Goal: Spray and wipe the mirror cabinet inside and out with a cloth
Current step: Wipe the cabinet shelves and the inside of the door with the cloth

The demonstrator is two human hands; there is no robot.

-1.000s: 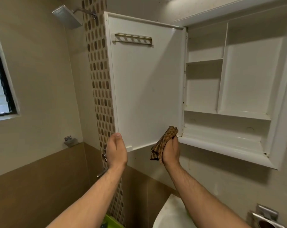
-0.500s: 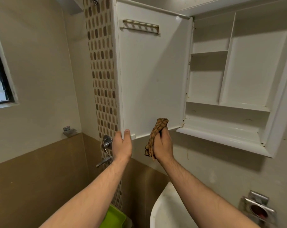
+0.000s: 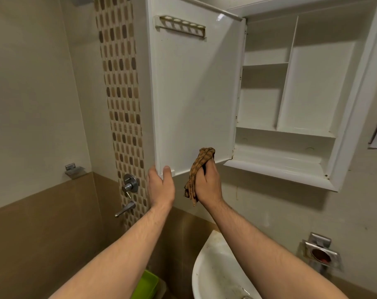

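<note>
A white mirror cabinet (image 3: 291, 104) is seen in the upper right of the frame, with its door (image 3: 194, 93) swung open across the centre and its bare shelves exposed. The door's lower free corner is pinched by the left hand (image 3: 160, 186), thumb on the inner face and fingers hidden behind the edge. A brown checked cloth (image 3: 201, 162) is clenched in the right hand (image 3: 208, 184), just right of centre. Its bunched top is held at the door's lower inner face, and a loose tail hangs below the fist.

The cloth is judged soft, light and limp, best kept wadded in the palm. The door is judged thin, stiff and free to swing, with a fragile mirror presumed on its hidden front, so it is best steadied at that corner. A small rack (image 3: 181, 25) is fixed near the door's top, and a basin (image 3: 215, 277) lies at the lower centre.
</note>
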